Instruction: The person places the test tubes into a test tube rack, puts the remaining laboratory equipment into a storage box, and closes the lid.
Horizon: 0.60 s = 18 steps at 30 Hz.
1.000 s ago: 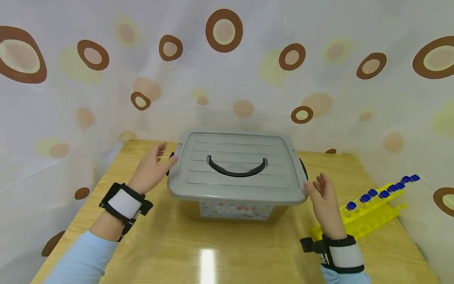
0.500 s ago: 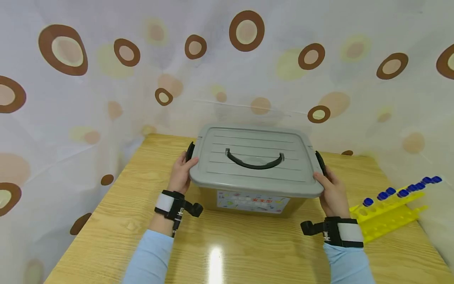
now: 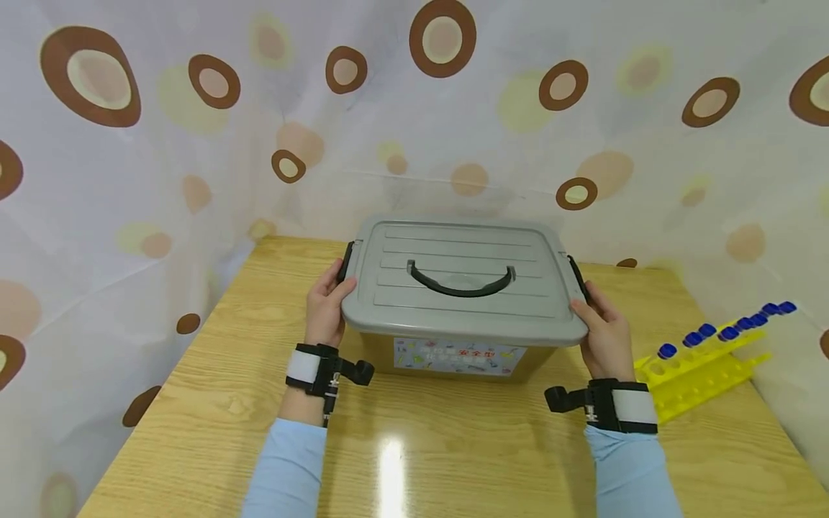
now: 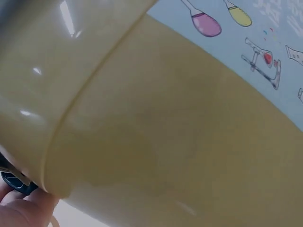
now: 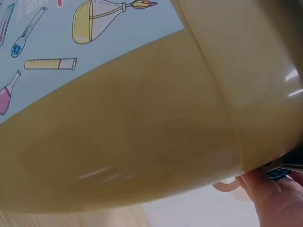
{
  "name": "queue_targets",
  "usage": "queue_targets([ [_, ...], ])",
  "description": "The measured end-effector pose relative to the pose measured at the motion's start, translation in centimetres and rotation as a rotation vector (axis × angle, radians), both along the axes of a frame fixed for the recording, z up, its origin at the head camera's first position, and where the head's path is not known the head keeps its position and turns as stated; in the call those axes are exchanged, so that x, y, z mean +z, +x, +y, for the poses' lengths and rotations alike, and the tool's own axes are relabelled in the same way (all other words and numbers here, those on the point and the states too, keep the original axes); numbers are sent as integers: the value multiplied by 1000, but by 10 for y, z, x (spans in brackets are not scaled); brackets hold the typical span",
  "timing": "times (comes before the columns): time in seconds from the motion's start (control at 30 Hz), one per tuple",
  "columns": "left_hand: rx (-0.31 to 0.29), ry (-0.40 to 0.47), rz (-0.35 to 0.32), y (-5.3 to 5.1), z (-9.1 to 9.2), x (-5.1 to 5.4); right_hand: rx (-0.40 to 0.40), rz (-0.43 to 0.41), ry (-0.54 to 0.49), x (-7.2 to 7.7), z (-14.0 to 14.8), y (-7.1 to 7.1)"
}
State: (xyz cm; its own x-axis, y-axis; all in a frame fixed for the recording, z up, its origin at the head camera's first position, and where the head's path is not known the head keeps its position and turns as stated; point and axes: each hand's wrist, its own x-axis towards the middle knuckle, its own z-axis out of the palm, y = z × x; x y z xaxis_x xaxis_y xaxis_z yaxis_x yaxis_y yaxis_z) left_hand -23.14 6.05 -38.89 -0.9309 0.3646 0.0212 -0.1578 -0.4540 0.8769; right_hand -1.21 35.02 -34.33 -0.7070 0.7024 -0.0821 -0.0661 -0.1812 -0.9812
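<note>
A storage box (image 3: 456,358) with a grey lid (image 3: 414,316) is in the middle of the head view, a black carry handle (image 3: 461,291) on top. My left hand (image 3: 326,311) grips its left end, thumb on the lid's rim and fingers at the black side latch (image 3: 346,262). At the opposite end, my right hand (image 3: 607,338) holds the box likewise, thumb on the rim beside the other black latch (image 3: 578,277). Both wrist views are filled by the tan box wall (image 4: 156,127) and its printed label (image 5: 52,52). The fingers' undersides are mostly hidden.
A yellow test tube rack (image 3: 702,378) holding several blue-capped tubes stands right of my right wrist. Under everything lies a wood-grain table (image 3: 466,460). Patterned white sheeting (image 3: 492,129) rises behind the box and along both sides.
From beside the box, both hands have come in and taken hold of its ends at the latches. The latches stood out more half a second ago. The head view has shifted.
</note>
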Motion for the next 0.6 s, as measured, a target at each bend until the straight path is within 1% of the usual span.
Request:
queue_targets([
  [0.13,6,-1,29,-2,0,0,-4,-4,6,-1,0,-1],
  [0.3,-3,-33,55,-4,-1,0,2,-20,16,0,0,0],
  [0.5,-6,-37,69,-2,-3,0,13,-56,68,2,1,0],
  [0.6,-6,-44,66,-2,-4,0,19,-58,79,2,0,0],
])
